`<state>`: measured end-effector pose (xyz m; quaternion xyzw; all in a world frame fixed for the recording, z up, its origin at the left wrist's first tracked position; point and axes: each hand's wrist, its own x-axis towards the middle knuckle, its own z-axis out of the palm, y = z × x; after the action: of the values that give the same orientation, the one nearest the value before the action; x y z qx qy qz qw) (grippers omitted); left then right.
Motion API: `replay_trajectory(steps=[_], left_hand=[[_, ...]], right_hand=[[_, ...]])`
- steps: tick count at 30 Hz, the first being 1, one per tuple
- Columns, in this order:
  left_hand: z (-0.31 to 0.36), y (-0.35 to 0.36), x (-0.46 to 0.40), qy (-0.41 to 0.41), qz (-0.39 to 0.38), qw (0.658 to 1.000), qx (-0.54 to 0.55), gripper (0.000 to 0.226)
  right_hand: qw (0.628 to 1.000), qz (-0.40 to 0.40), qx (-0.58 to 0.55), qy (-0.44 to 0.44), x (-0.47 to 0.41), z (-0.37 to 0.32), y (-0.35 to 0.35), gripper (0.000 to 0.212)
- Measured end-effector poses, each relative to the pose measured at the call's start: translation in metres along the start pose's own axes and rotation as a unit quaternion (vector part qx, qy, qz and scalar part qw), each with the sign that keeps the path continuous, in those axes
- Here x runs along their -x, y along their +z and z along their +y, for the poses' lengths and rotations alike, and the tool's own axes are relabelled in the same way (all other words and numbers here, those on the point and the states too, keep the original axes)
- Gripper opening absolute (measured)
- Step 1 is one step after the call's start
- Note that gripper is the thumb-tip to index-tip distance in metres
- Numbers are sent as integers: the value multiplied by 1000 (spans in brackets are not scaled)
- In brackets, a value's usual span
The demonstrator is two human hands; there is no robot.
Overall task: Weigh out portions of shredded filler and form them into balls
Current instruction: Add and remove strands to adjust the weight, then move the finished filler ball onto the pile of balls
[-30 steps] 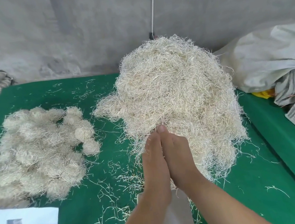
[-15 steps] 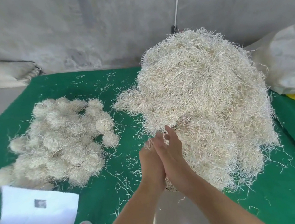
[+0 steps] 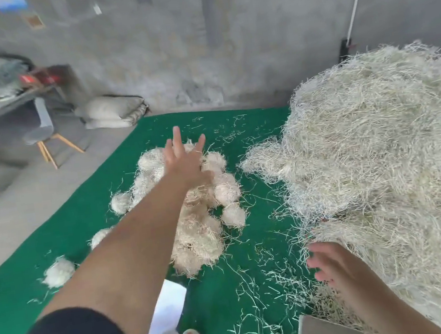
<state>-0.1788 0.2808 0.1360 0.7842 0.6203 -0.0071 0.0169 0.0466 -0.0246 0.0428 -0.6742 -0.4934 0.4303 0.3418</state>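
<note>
Head view: left hand (image 3: 185,166) spread flat, fingers apart, over pile of finished balls (image 3: 192,213) on green bench (image 3: 55,246); right hand (image 3: 329,262) loose and empty at foot of big heap of loose filler (image 3: 382,158), beside scale corner (image 3: 322,333). Risks, as judged: balls rolling off near bench edge if knocked; loose strands falling onto scale, skewing next weighing. No legible brand, label or writing found.

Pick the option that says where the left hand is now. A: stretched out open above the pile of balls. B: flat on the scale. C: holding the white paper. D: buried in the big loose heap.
A: the left hand reaches out with fingers spread over the balls, holding nothing, well clear of the heap.
</note>
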Motion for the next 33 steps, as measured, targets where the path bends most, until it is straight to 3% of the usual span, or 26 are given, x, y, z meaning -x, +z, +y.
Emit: replay_trajectory(steps=[2, 5, 8, 11, 13, 16, 20, 22, 25, 26, 29, 31, 33], left_hand=[[-11, -14, -13, -25, -85, 993, -75, 108], [-6, -13, -19, -12, -138, 982, -130, 94], [17, 11, -10, 25, -90, 992, -83, 72], [55, 58, 25, 124, -8, 990, 65, 55], [87, 95, 60, 180, -24, 968, 171, 47], [139, 151, 116, 209, -109, 939, 250, 47], [200, 203, 168, 206, -195, 895, 345, 51], [221, 216, 186, 210, -233, 877, 363, 55], [239, 227, 205, 175, -281, 849, 411, 61], [243, 230, 209, 161, -288, 842, 427, 62], [253, 227, 217, 113, -294, 811, 492, 67], [264, 206, 218, 20, -322, 740, 590, 75], [274, 187, 218, -67, -383, 642, 661, 79]], right_hand=[[999, -12, 48, -6, 2, 5, -6, 49], [996, -5, 86, -10, 4, 21, -14, 44], [997, 37, 66, 18, 0, 48, -24, 40], [989, 100, 72, 82, -8, 81, -37, 41], [976, 159, 98, 113, -9, 101, -46, 50], [951, 221, 180, 119, -4, 128, -62, 78], [934, 115, 255, 221, 3, 160, -76, 116], [905, 49, 307, 291, 8, 178, -77, 99], [881, 25, 340, 327, 13, 192, -73, 28], [890, 43, 316, 326, 15, 193, -71, 16], [919, 159, 244, 265, 17, 183, -70, 21], [932, 229, 219, 174, 22, 165, -74, 12], [944, 261, 181, 88, 29, 141, -76, 20]])
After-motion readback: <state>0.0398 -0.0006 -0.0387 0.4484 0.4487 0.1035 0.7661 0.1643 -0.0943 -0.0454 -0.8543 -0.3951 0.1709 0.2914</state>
